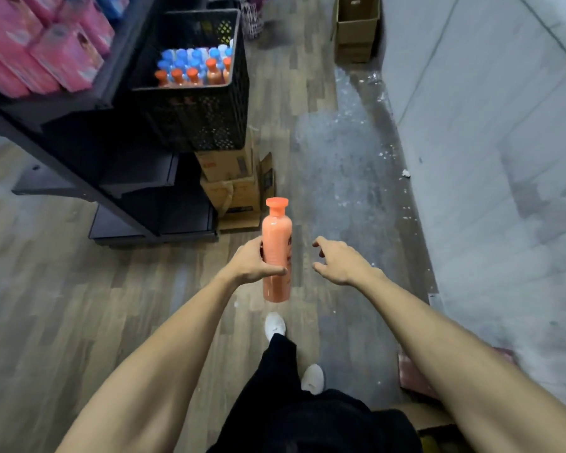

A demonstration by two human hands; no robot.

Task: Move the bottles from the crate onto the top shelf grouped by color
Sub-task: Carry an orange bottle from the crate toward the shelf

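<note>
Left hand [258, 263] wraps its fingers and thumb round the middle of the orange bottle [276, 250] and holds it upright in the air, over the floor and well apart from the crate. Right hand [335, 261] hangs just beside the bottle without touching it, fingers loosely curled and holding nothing.

Underfoot, the floor [79, 305] has a wood-plank pattern, and a rough grey strip speckled with white runs along its right side. A dark shelf unit [79, 132] with flat, matte boards stands at the left. Glossy pink packs [40, 44] lie stacked on its upper board. Next to it, a black plastic crate [193, 119] with perforated lattice walls sits on two stacked cardboard boxes [232, 184]. An open cardboard box [356, 27] stands farther off on the floor.

Inside the crate, bottles stand upright and close together, blue-capped ones [180, 57] toward the back and orange-capped ones [177, 76] along the front. The held bottle is a smooth, slim cylinder with rounded shoulders, a narrow neck and a wide flat cap.
</note>
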